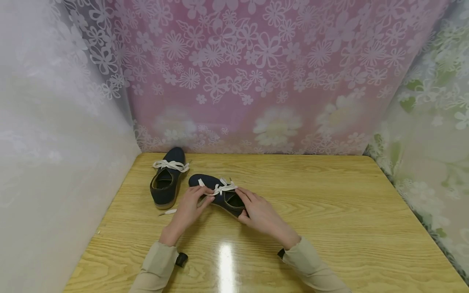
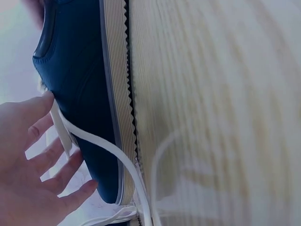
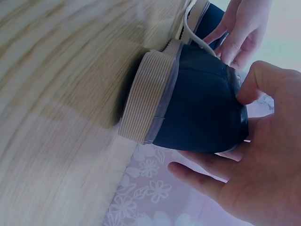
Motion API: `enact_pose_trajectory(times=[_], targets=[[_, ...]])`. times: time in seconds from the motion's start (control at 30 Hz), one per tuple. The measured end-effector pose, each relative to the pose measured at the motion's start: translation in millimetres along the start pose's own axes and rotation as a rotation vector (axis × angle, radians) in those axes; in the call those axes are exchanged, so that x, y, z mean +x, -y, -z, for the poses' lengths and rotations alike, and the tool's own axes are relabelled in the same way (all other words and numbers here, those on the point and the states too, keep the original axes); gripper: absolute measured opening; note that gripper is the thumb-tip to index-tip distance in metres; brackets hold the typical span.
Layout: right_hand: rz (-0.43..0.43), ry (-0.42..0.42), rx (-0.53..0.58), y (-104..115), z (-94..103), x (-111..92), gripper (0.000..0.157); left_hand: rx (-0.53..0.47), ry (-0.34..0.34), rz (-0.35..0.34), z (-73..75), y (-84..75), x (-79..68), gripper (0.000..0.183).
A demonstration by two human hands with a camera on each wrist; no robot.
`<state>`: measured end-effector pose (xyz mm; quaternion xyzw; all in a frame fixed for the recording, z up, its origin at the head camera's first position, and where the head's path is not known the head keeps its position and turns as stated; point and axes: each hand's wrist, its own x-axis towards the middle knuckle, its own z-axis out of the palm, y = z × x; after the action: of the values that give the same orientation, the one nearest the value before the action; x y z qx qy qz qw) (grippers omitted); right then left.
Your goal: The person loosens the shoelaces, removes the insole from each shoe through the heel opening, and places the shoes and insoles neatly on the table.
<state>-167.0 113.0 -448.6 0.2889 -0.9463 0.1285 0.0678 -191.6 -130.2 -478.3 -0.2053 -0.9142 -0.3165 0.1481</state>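
Here's the head view, set high and well back, facing forward and down over the whole tabletop to the pink curtain behind. Now the left wrist: low, right in close, alongside the navy shoe, tabletop turned on edge at the right. And the right wrist, also tight in, faces that shoe's heel, tabletop at the left, the left fingers beyond! All three views share that shoe.
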Motion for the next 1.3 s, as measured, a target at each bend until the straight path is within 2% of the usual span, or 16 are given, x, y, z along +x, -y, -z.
enact_pose_trajectory(times=[0.27,0.43,0.5,0.63,0.7,0.77,0.93,1.03,1.17,1.3], targets=[[-0.015,-0.001,0.015,-8.0,2.2,-6.6,0.064,-0.019,0.0,-0.074,-1.5,-2.9,-2.4,0.017],[0.005,-0.01,-0.005,-9.9,5.3,-10.0,0.063,-0.036,0.059,-0.033,6.9,-7.2,-3.9,0.025],[0.017,-0.014,-0.019,-9.2,6.5,-10.9,0.064,-0.019,0.023,0.005,12.4,-7.9,-3.2,0.028],[0.015,-0.015,-0.039,-4.9,8.5,-10.5,0.065,0.048,-0.146,0.079,22.6,-6.0,1.5,0.027],[-0.004,-0.017,-0.055,-2.0,8.4,-9.3,0.066,0.053,-0.17,0.092,26.3,-3.6,5.8,0.027],[-0.019,-0.021,-0.076,1.0,6.9,-7.0,0.069,0.034,-0.12,0.077,27.6,0.0,10.4,0.032],[-0.031,-0.035,-0.14,7.5,0.2,-1.4,0.068,-0.007,0.138,0.015,19.2,11.7,21.1,0.054],[-0.026,-0.036,-0.174,10.7,-4.5,1.2,0.068,-0.002,0.257,-0.014,12.0,16.6,24.7,0.064],[-0.024,-0.05,-0.185,12.5,-9.2,2.9,0.066,0.003,0.325,-0.016,8.0,17.0,25.8,0.066],[-0.038,-0.073,-0.166,12.5,-9.1,2.4,0.064,0.021,0.326,-0.009,6.8,15.6,25.9,0.065]])
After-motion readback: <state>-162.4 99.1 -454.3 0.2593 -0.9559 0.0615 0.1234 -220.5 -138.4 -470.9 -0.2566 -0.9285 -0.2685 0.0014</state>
